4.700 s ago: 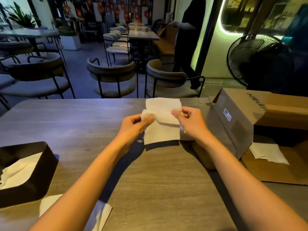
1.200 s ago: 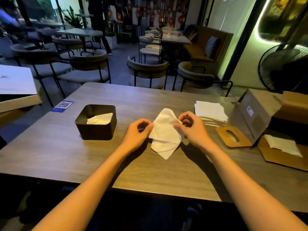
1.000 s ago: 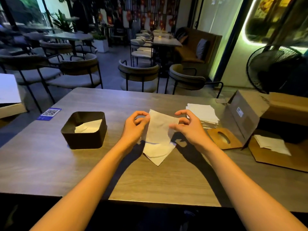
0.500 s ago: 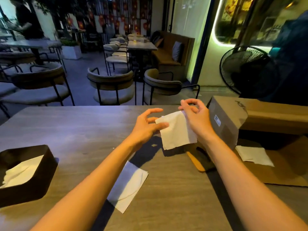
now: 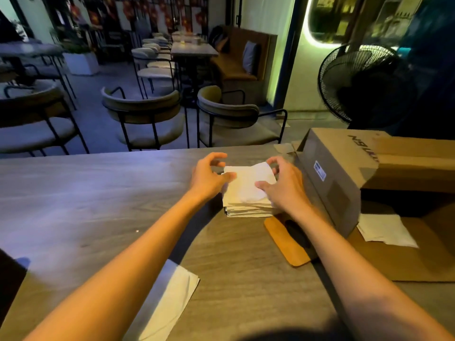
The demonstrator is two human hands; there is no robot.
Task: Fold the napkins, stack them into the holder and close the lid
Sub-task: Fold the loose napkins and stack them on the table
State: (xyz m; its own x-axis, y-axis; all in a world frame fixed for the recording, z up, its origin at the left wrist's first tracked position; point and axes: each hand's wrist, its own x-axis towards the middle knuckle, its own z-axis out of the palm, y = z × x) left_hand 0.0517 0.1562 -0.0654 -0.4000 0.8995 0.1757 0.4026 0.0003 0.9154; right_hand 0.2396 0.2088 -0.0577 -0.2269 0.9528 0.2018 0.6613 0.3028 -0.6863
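A stack of white napkins point(image 5: 246, 208) lies on the wooden table point(image 5: 98, 205), beside a cardboard box. The top napkin point(image 5: 247, 185) sits on it, slightly bulged, its far right corner lifted. My right hand point(image 5: 283, 187) pinches that napkin, fingers at the far corner and thumb on its top. My left hand point(image 5: 209, 178) has its thumb against the napkin's left edge, with the fingers spread above and holding nothing. One folded napkin point(image 5: 170, 299) lies near the front. The black holder point(image 5: 9, 284) shows only at the left edge. Its wooden lid point(image 5: 283, 244) lies flat, partly under my right forearm.
An open cardboard box point(image 5: 339, 173) stands just right of the stack, with a loose napkin point(image 5: 386, 231) on its flap. Chairs point(image 5: 145, 119) line the table's far edge, and a black floor fan point(image 5: 364, 84) stands at the back right.
The napkin I held up in the air has come down onto the stack by the box, and both hands moved down and forward with it. The view has turned right, so the holder slid off to the left.
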